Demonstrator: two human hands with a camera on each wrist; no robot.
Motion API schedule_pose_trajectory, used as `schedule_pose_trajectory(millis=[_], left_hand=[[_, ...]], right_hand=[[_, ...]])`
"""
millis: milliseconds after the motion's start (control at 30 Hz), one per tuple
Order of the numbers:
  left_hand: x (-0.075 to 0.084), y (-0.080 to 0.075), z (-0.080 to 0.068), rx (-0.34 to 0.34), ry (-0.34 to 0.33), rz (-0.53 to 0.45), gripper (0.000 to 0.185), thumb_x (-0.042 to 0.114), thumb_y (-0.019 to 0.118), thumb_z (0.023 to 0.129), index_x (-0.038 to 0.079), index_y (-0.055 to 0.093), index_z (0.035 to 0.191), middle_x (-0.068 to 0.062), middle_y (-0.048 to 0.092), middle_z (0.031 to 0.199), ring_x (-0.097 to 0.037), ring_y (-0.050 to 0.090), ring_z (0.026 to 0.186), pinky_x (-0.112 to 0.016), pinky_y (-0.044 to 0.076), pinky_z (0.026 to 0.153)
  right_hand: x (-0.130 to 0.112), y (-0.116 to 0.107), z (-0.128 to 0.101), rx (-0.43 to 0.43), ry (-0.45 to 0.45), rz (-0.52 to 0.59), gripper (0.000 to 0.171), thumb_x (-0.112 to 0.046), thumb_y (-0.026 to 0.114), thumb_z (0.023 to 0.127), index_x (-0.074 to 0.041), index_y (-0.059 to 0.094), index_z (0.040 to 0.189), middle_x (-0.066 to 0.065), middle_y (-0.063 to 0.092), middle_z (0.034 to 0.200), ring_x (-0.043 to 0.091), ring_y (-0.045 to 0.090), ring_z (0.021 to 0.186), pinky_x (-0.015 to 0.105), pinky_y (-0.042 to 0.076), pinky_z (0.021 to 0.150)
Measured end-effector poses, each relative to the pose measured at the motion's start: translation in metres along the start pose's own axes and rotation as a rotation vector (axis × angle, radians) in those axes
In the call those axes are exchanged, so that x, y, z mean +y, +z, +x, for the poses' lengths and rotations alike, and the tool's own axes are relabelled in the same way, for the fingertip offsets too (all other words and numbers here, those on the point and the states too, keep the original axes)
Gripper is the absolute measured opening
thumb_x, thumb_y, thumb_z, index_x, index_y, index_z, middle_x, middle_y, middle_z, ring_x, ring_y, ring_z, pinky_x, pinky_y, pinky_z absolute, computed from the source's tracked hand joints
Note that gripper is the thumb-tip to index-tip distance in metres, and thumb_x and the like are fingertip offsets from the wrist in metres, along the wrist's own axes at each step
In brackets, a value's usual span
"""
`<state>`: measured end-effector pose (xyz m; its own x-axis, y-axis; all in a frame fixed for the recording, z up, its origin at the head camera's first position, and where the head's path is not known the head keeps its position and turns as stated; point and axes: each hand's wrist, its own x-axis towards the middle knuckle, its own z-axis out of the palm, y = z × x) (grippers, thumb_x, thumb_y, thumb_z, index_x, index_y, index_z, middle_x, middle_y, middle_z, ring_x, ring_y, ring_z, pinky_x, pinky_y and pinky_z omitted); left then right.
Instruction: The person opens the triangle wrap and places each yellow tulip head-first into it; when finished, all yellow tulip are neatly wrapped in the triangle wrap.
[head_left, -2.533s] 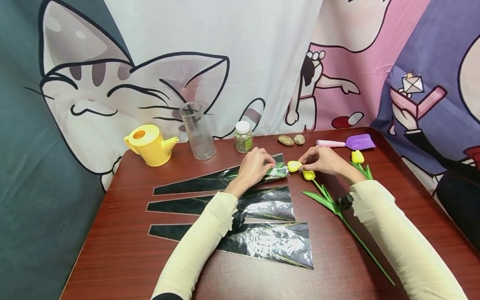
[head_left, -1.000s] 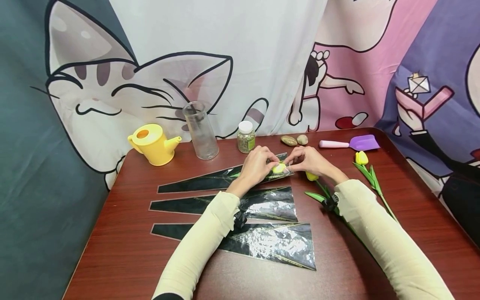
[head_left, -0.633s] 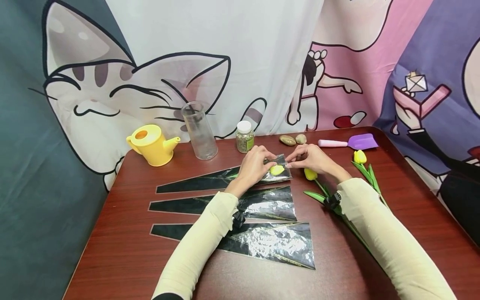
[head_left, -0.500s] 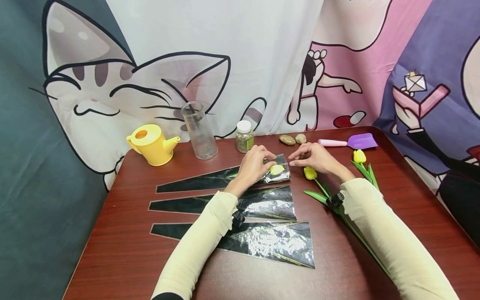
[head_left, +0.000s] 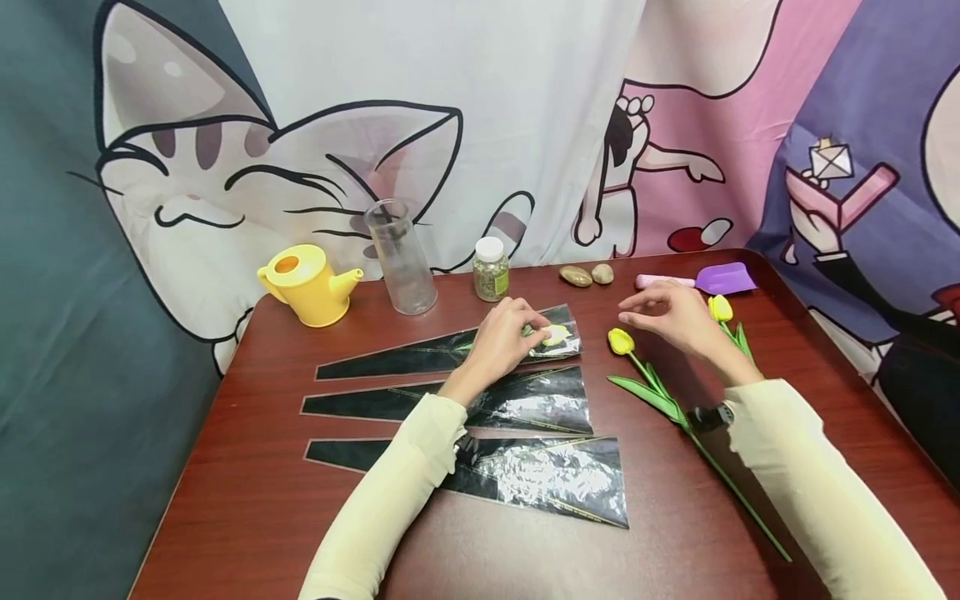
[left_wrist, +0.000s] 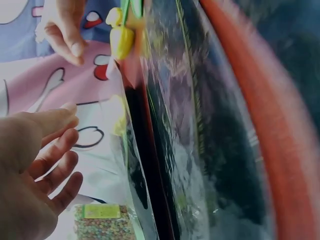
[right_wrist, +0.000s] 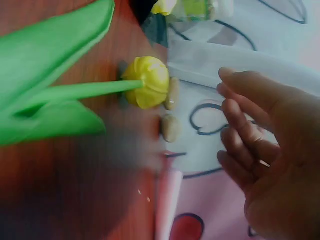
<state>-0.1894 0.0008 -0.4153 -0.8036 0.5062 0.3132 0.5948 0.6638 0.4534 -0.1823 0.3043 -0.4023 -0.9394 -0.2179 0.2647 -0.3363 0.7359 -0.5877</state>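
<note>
Three black-and-clear plastic sleeves lie on the red-brown table [head_left: 247,517]. My left hand [head_left: 517,327] [left_wrist: 45,165] rests its loosely straight fingers on the wide end of the far sleeve [head_left: 420,360] [left_wrist: 190,150]. A yellow tulip head [head_left: 556,335] shows inside that sleeve. My right hand [head_left: 660,310] [right_wrist: 255,150] hovers open and holds nothing, just above and right of a loose yellow tulip [head_left: 620,340] [right_wrist: 147,82] lying on the table with its green stem running toward me.
A second loose tulip [head_left: 720,307] lies by my right hand. Along the back stand a yellow watering can [head_left: 303,283], a glass vase [head_left: 401,258], a small jar [head_left: 490,269], two stones [head_left: 587,274] and a purple shovel [head_left: 720,279]. Two more sleeves [head_left: 525,400] lie nearer me.
My right hand pushed the tulip head into the far sleeve's mouth, let go, and drew back to the right, lifting off the table. The left hand stayed on the sleeve.
</note>
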Motion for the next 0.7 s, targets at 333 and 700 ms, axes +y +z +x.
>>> schedule_pose_trajectory(millis=[333, 700], left_hand=[[0.015, -0.002, -0.038, -0.051, 0.119, -0.027, 0.016, 0.029, 0.075, 0.088, 0.019, 0.078, 0.101, 0.005, 0.062, 0.093, -0.012, 0.052, 0.086, -0.028, 0.044, 0.075], [0.024, 0.014, -0.051, -0.200, 0.151, 0.046, 0.022, 0.032, 0.073, 0.090, 0.017, 0.076, 0.107, 0.004, 0.066, 0.102, -0.013, 0.058, 0.096, -0.028, 0.047, 0.084]], right_hand=[[-0.013, -0.036, -0.075, 0.128, 0.004, -0.127, 0.021, -0.024, 0.084, 0.079, -0.018, 0.078, 0.098, -0.005, 0.064, 0.085, 0.012, 0.050, 0.086, 0.030, 0.036, 0.070], [-0.032, -0.026, -0.127, 0.198, 0.077, -0.246, 0.021, -0.021, 0.085, 0.076, -0.013, 0.078, 0.094, 0.001, 0.066, 0.080, 0.018, 0.052, 0.075, 0.034, 0.034, 0.063]])
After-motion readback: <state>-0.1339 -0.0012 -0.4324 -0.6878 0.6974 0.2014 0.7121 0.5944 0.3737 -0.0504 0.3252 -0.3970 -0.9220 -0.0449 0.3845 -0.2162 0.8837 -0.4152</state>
